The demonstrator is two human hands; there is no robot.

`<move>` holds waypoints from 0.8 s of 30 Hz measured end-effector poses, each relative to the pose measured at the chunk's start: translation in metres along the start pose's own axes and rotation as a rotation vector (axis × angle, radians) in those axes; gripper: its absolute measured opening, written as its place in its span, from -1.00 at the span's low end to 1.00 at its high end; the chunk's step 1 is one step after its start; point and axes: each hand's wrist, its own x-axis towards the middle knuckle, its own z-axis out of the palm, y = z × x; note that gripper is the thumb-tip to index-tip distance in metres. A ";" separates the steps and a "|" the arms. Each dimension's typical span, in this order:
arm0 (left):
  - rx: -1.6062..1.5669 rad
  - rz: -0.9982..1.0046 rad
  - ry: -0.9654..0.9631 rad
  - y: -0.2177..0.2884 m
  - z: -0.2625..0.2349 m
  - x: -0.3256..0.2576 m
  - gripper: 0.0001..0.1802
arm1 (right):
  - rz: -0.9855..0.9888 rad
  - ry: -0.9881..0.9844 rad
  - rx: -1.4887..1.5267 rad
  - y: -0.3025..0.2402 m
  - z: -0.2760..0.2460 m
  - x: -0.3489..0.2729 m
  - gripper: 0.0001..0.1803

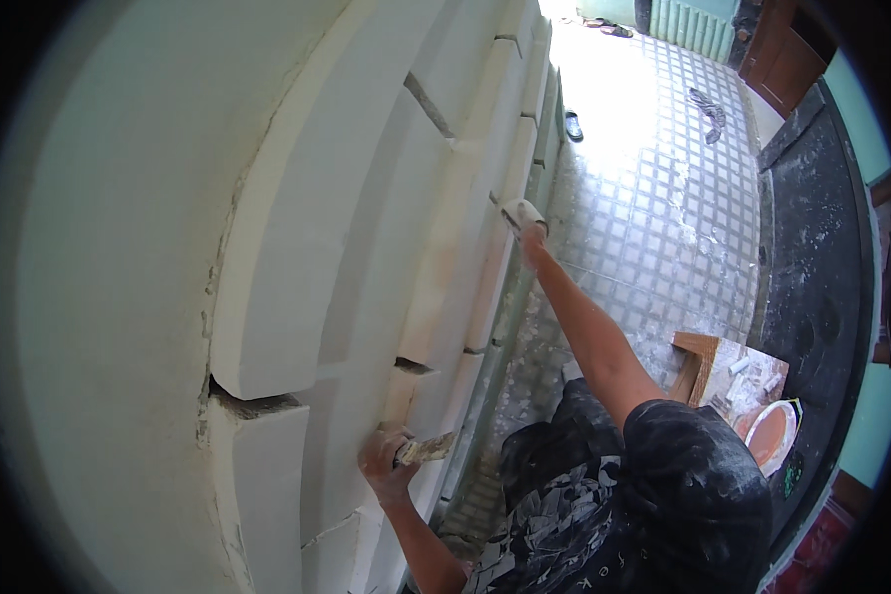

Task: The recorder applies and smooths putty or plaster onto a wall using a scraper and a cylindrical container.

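At the lower middle my left hand (384, 460), dusted with white, is closed around a flat, plaster-crusted tool (429, 448), which looks like a scraper. It is against the stepped white wall moulding (366, 267), just below a dark gap (413, 366). Farther up, my right arm reaches out, and my right hand (533, 238) is closed on a white rounded thing (525, 210) with a thin grey edge, held at the moulding's outer ledge. Its exact kind is too small to tell. Dark joints run between the moulding pieces.
To my right a wooden box (698, 346) carries white-dusted items, beside a bucket (770, 436) of pinkish material. A black panel (812, 228) lines the right side. On the tiled floor (624, 238) lie a dark shoe (573, 126) and a striped cloth (708, 114). A radiator (691, 32) stands far off.
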 end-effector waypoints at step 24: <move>0.025 -0.056 0.023 0.000 0.005 -0.005 -0.69 | -0.945 -0.318 -0.801 0.082 0.002 -0.061 -0.61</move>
